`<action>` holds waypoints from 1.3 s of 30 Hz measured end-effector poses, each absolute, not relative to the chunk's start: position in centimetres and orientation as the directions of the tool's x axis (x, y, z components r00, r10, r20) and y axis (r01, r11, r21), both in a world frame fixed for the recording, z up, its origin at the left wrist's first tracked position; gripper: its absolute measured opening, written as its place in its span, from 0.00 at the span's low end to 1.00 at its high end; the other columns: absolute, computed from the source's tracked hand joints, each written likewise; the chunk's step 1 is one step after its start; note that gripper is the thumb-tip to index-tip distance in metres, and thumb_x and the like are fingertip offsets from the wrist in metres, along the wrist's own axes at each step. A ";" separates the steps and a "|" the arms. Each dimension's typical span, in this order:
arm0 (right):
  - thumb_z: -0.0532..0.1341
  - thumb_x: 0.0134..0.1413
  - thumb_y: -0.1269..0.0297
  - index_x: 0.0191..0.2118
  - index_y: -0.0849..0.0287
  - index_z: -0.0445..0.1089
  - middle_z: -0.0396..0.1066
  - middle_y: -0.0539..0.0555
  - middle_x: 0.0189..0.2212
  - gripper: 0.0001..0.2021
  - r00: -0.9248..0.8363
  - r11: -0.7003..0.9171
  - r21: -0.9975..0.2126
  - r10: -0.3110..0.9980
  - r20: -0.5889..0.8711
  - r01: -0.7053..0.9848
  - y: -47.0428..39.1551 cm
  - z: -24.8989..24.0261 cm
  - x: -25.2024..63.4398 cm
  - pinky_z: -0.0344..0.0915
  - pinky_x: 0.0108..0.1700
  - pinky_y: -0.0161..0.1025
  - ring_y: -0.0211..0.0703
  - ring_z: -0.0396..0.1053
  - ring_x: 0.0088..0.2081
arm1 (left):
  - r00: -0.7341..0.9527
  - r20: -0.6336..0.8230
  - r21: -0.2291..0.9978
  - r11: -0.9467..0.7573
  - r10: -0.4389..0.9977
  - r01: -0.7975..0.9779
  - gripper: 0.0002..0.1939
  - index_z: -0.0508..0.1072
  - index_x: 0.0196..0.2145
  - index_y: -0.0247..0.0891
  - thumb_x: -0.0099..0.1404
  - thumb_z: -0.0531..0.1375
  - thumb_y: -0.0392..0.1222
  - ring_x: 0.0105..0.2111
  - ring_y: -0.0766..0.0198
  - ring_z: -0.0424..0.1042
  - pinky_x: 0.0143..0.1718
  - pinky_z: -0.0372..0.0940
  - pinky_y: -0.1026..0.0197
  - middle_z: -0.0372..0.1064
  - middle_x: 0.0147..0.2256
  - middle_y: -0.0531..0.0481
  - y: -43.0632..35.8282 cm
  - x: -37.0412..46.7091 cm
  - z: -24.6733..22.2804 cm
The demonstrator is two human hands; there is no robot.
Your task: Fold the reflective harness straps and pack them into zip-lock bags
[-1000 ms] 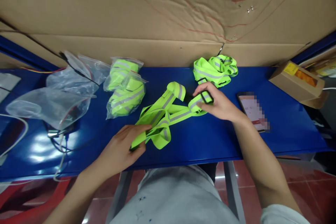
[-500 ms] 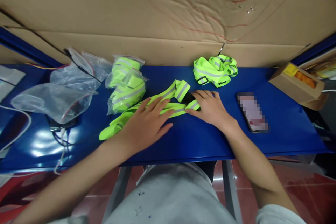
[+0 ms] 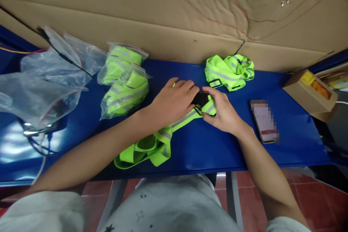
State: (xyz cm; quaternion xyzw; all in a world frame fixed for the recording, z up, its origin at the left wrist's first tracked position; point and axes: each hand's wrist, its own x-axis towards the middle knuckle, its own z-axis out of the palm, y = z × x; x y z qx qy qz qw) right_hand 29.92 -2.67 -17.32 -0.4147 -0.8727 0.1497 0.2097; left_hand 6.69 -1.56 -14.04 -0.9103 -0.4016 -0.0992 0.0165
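Observation:
A neon yellow-green reflective strap (image 3: 185, 120) with a grey stripe lies across the blue table, its loose loops bunched below my left forearm. My left hand (image 3: 174, 103) is closed over the strap, its fingertips against a black plastic buckle (image 3: 201, 99). From the other side my right hand (image 3: 223, 111) grips the strap end at the buckle between thumb and fingers. A small black slider sits on the strap just under the buckle. The hands partly hide the buckle, so I cannot tell whether its halves are joined.
Bagged reflective straps (image 3: 126, 92) stand left, beside crumpled clear plastic bags (image 3: 54, 76) and cables. A bundled strap (image 3: 228, 72) lies at the back right. A phone (image 3: 263, 120) and a cardboard box (image 3: 311, 92) are on the right; a cardboard panel (image 3: 122, 14) rises behind.
My left hand has moved right and closed on the strap by the buckle. The strap's loose loops have shifted toward the table's front edge. The view has turned slightly.

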 end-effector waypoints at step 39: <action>0.65 0.61 0.66 0.70 0.63 0.69 0.72 0.63 0.66 0.31 -0.458 0.449 -0.187 0.889 -0.007 0.874 -2.1 -15.1 31.8 0.76 0.60 0.53 0.61 0.77 0.61 | 0.595 -0.183 -0.046 -0.611 0.783 0.790 0.28 0.74 0.62 0.34 0.66 0.64 0.42 0.63 0.42 0.72 0.74 0.49 0.31 0.77 0.59 0.36 -0.5 3.3 -12.1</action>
